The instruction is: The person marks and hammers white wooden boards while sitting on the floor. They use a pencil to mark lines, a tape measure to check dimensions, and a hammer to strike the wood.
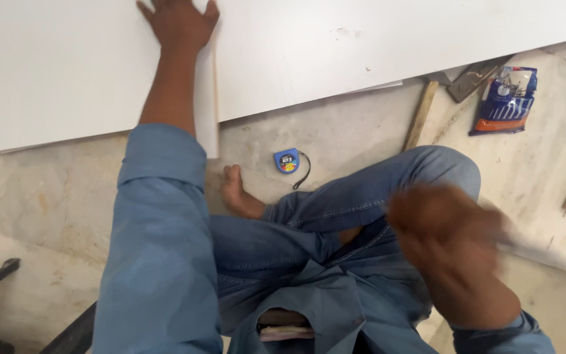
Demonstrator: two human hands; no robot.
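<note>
Fingers of the left hand [179,23] spread flat on the far white board [54,72], apparently steadying it on the floor [335,141]. Right hand [450,246] is blurred near-right, grip unclear. Blue tape measure [287,160] lies near the foot.

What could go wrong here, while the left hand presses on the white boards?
1. The left hand lies across the seam of two white boards; a board may slide and pinch fingers.
2. The right hand is blurred; whatever it holds cannot be seen, and it could strike the knee.
3. The bare foot may catch the tape measure.
</note>
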